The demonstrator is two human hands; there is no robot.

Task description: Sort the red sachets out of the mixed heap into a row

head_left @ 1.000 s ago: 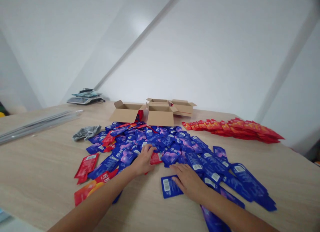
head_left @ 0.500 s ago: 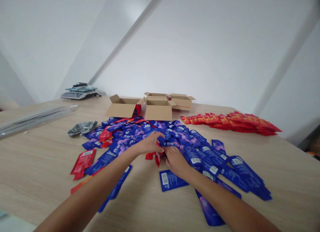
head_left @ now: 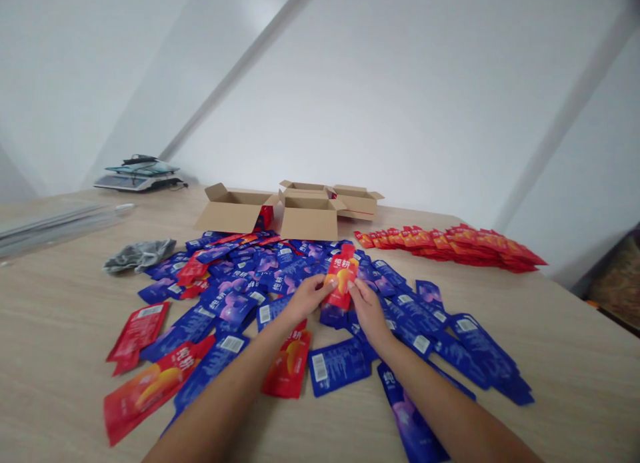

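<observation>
Between my two hands a red pouch [head_left: 343, 274] with a yellow-orange fruit print stands upright, its printed front toward me. My left hand [head_left: 309, 296] pinches its left edge, and my right hand [head_left: 369, 308] grips the right edge, fingers closed. Under and around them spreads a heap of blue pouches [head_left: 235, 303] with purple prints and white barcodes. Near my left forearm lies another red pouch [head_left: 289, 364], partly covered by the arm. A blue pouch [head_left: 340, 368] rests barcode up between my forearms.
Open cardboard boxes [head_left: 309, 218] stand behind the heap. A row of overlapping red pouches [head_left: 450, 242] lies at right. On the left are a grey cloth [head_left: 140, 255], a scale [head_left: 140, 181] with things on top, and long clear plastic-wrapped strips [head_left: 60, 224].
Both hands have raised the red pouch out of the heap and now hold it upright. A red pouch shows near my left forearm. The view has shifted slightly.
</observation>
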